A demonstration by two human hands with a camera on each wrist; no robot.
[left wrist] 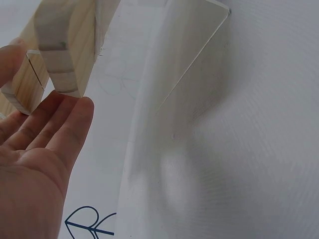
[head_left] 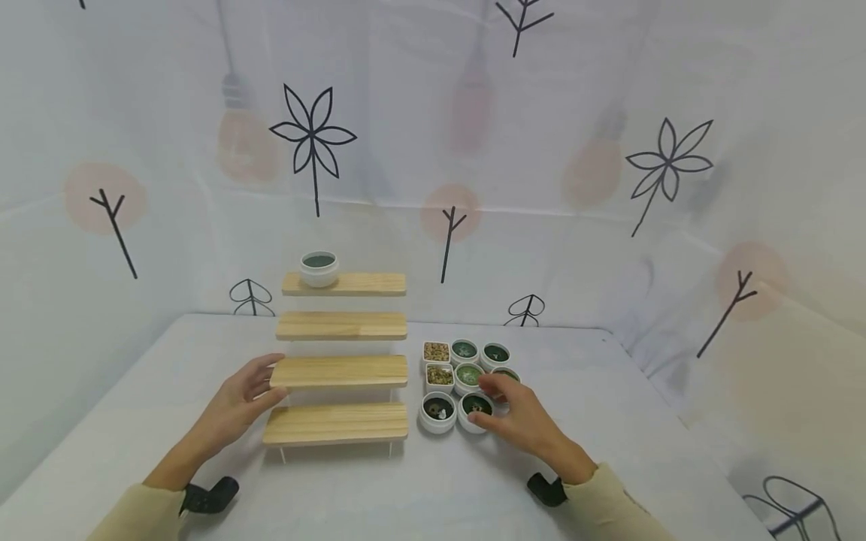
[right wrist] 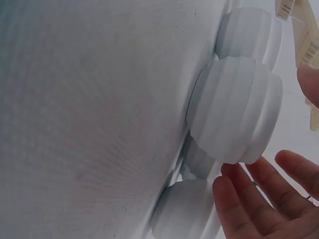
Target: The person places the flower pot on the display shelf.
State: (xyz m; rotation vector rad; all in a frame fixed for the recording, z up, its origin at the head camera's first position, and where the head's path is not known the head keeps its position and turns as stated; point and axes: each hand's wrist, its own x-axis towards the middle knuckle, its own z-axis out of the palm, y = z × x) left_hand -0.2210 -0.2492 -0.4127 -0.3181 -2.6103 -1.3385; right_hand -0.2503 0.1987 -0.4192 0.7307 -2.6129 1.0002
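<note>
My left hand (head_left: 237, 402) is at the left end of a tiered wooden shelf (head_left: 340, 371), thumb and fingers spread either side of one board's end. In the left wrist view, its nearly straight fingertips are right at the board's edge (left wrist: 60, 50). My right hand (head_left: 524, 417) reaches over the front right bowl (head_left: 476, 406), a round white one with dark green contents. Thumb and fingers stand apart around this bowl. From the right wrist, the bowl's white ribbed side (right wrist: 234, 107) shows, fingertips close by its rim. Another white bowl (head_left: 437, 413) with dark contents sits to its left.
Behind these stand several round white bowls (head_left: 464, 352) with green contents and two square dishes (head_left: 439, 377) of dry, speckled bits. One white bowl (head_left: 319, 269) rests on the top board. A white printed cloth (head_left: 406, 150) hangs behind the white table (head_left: 433, 488).
</note>
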